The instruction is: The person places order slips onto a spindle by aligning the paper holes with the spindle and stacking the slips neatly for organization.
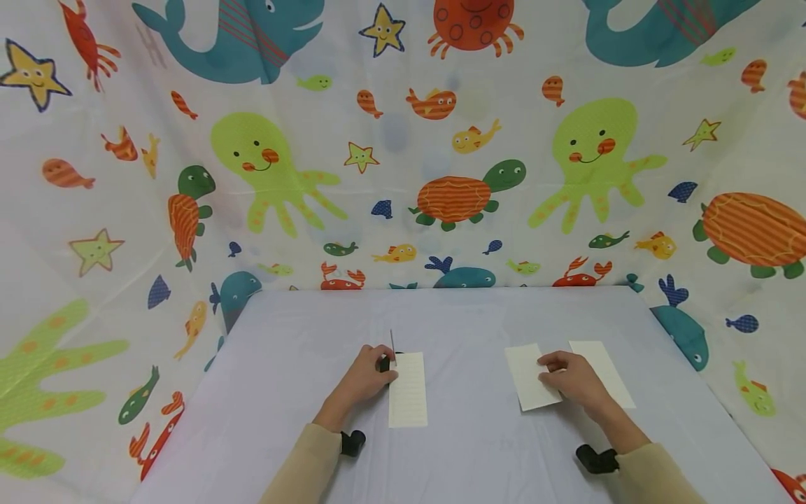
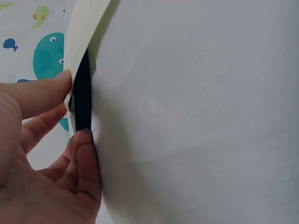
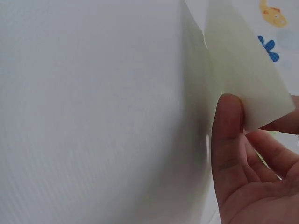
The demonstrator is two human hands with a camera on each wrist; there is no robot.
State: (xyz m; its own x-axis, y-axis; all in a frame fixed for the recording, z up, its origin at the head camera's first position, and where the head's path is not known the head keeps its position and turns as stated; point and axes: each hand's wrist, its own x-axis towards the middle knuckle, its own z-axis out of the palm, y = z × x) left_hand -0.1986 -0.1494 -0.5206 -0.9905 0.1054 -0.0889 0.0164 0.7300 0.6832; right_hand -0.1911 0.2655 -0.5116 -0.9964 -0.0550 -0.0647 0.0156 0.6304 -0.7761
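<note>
Pinches, with the fingers of the left hand (image 1: 366,371), the left edge of a ruled sheet (image 1: 409,395) on the white-covered table (image 1: 462,437) — thumb and fingers narrowly parted, with a dark item (image 2: 83,95) caught close alongside the paper. Pinches likewise, with the right hand (image 1: 571,381), the right edge of a pale sheet (image 1: 526,378), tilted up off the table, near a second pale sheet (image 1: 604,365) lying partly behind that hand.

Could go wrong first at left: a likely crease or tear in the ruled sheet, from tugging or pressing against the stiff-looking dark item. At right, risks losing the pale sheet through too light a hold on one edge, or knocking the second pale sheet askew with a low sweep.

Appears in the left wrist view as a broad dark strip beside the lifted paper; from the head, just as dark patches and perhaps a thin line — impossible to identify from either. Shows in the right wrist view a raised corner, far less plain from above. Visible only from the head: the layout of all three sheets.
</note>
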